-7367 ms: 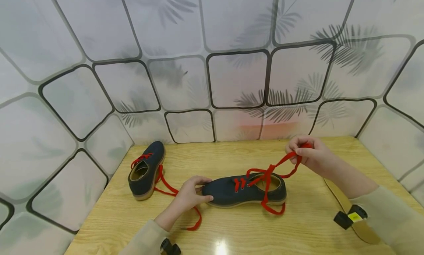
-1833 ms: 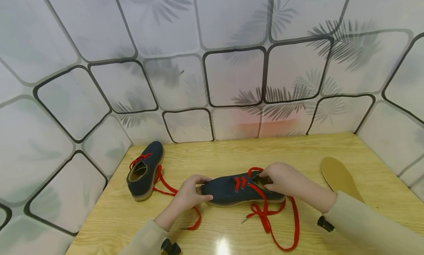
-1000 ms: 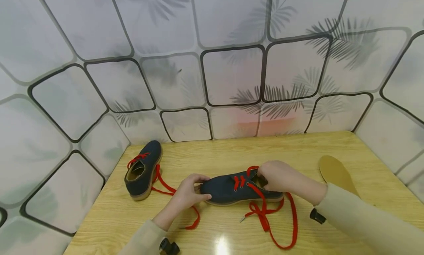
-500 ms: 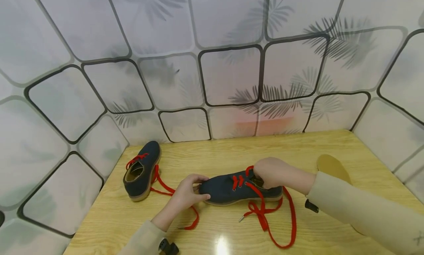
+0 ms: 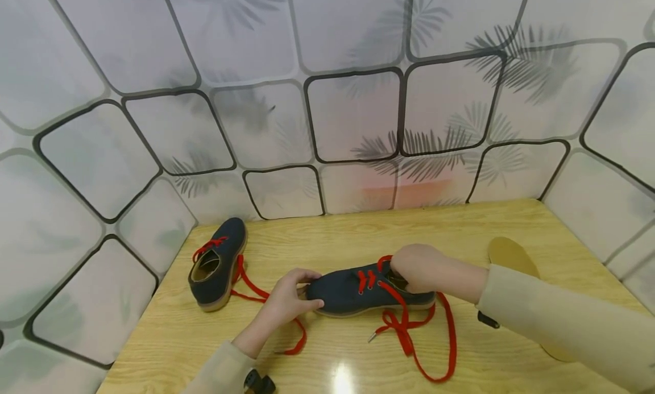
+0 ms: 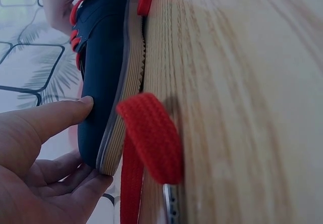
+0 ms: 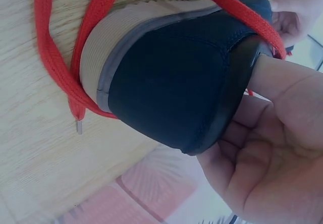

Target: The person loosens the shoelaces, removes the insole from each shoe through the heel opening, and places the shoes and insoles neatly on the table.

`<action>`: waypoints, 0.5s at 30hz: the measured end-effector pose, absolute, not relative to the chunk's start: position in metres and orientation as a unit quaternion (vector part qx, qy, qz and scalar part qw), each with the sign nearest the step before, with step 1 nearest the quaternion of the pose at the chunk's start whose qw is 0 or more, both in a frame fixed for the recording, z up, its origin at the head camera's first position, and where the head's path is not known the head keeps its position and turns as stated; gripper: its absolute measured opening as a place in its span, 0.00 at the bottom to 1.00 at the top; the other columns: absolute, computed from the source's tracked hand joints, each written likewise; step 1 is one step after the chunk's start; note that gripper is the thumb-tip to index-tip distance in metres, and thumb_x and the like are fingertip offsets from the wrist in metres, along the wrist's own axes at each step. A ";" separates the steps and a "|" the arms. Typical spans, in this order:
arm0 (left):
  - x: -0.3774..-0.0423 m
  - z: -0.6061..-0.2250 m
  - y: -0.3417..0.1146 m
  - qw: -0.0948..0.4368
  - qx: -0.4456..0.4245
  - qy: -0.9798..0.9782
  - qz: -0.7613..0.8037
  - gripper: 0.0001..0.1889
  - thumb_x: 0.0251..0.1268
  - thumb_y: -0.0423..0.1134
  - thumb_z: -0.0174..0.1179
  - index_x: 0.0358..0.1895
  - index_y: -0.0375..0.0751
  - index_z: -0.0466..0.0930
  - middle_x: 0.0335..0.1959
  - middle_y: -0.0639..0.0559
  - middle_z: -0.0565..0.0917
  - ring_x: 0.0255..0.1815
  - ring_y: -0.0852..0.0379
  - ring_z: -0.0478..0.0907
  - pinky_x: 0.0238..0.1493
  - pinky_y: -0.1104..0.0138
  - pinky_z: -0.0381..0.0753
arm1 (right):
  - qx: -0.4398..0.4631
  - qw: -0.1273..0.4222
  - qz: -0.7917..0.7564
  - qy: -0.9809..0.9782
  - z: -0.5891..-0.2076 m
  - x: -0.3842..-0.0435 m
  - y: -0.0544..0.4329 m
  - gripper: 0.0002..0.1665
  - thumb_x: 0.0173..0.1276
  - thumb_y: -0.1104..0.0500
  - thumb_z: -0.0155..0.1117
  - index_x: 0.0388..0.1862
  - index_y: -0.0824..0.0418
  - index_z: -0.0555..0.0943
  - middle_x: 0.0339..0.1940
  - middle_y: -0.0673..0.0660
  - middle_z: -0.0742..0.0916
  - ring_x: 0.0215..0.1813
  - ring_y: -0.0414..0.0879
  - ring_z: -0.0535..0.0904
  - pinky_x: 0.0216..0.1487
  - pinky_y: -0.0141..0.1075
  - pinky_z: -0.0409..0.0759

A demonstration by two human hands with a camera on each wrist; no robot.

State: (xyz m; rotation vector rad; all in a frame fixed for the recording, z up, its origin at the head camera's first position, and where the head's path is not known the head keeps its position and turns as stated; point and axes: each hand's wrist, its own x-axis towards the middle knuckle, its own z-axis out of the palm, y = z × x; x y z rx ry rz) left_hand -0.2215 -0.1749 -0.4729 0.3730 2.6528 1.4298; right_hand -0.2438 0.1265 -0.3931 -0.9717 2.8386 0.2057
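Observation:
A navy lace-up shoe (image 5: 338,294) with a tan sole lies upright across the table, its toe pointing left. My left hand (image 5: 286,297) holds the toe between thumb and fingers, which the left wrist view also shows on the shoe (image 6: 106,57). At the shoe's opening is my right hand (image 5: 417,267). In the right wrist view the right thumb reaches inside the collar while the fingers lie along its outer far side, gripping it; the fingertips are hidden. The red shoelace (image 5: 452,348) trails from the eyelets onto the table in front, with a small loop in it.
A matching navy shoe (image 5: 207,286) stands at the back left, its red lace (image 5: 299,345) running under my left forearm. A tan insole (image 5: 512,256) lies at the right, partly covered by my right sleeve. A patterned wall (image 5: 353,115) borders the wooden table (image 5: 317,235).
Earlier my right hand held the red lace up to the right; the lace now lies in front of the shoe. The right hand has moved to the opening and edged left. Left hand keeps its hold.

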 end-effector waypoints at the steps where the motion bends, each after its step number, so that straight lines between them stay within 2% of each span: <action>1: -0.222 -0.473 -0.175 0.052 0.123 0.872 0.470 0.26 0.59 0.26 0.77 0.62 0.32 0.82 0.61 0.37 0.81 0.66 0.34 0.80 0.69 0.47 0.85 | -0.322 0.064 0.070 0.942 -0.393 -0.244 0.126 0.28 0.62 0.63 0.81 0.16 0.52 0.69 0.17 0.46 0.71 0.25 0.42 0.62 0.28 0.33 0.65; 10: -0.222 -0.472 -0.175 0.051 0.121 0.874 0.467 0.26 0.59 0.26 0.78 0.62 0.33 0.82 0.61 0.37 0.82 0.66 0.35 0.80 0.69 0.47 0.85 | -0.318 0.046 0.053 0.945 -0.397 -0.251 0.127 0.31 0.60 0.67 0.79 0.13 0.51 0.65 0.16 0.45 0.66 0.24 0.42 0.60 0.27 0.33 0.61; 15: -0.222 -0.473 -0.175 0.051 0.126 0.873 0.469 0.26 0.59 0.26 0.77 0.62 0.32 0.82 0.61 0.37 0.82 0.66 0.35 0.80 0.68 0.47 0.85 | -0.327 0.048 0.015 0.944 -0.397 -0.252 0.131 0.35 0.59 0.74 0.72 0.12 0.49 0.59 0.16 0.44 0.58 0.24 0.42 0.53 0.26 0.33 0.53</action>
